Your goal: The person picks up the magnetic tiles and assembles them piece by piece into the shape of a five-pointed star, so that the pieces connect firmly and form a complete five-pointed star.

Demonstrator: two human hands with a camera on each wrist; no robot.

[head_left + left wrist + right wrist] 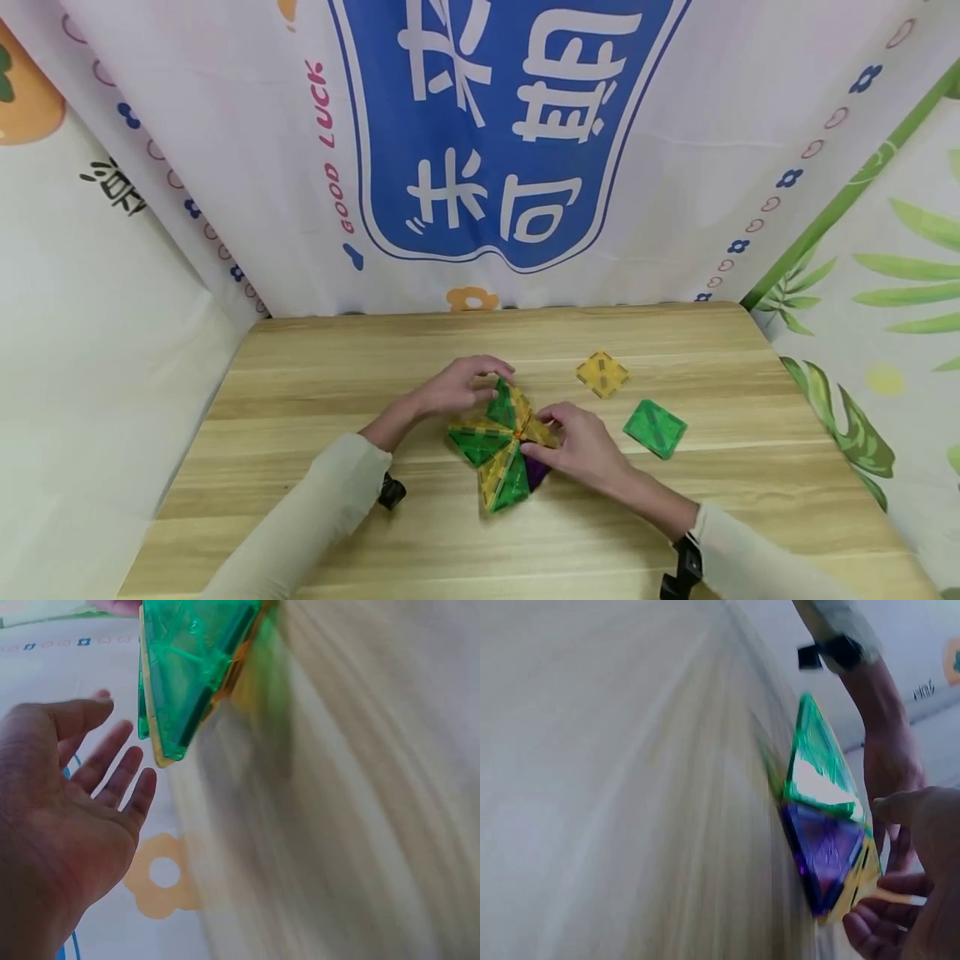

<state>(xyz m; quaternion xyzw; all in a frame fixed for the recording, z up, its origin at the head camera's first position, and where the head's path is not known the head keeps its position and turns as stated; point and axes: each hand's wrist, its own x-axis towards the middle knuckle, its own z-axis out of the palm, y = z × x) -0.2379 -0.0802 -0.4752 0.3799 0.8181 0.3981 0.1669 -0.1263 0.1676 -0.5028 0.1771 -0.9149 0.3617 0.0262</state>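
Note:
Green, yellow and purple triangular magnetic tiles (477, 444) are joined in a raised star shape on the table, their tips meeting in the middle. My left hand (461, 385) hovers at the star's far left point with its fingers loosely bent. In the left wrist view that hand (75, 795) is apart from the green tile (191, 667). On the star's right side my right hand (581, 446) pinches a yellow tile (538, 432) between thumb and fingers. Beside it sits the purple tile (825, 851), partly covered by the right hand in the head view.
A yellow square tile (602, 374) lies flat at the back right of the wooden table (337, 350). Nearer to the right hand lies a green square tile (655, 428). A printed white cloth (300, 250) hangs behind the table's far edge.

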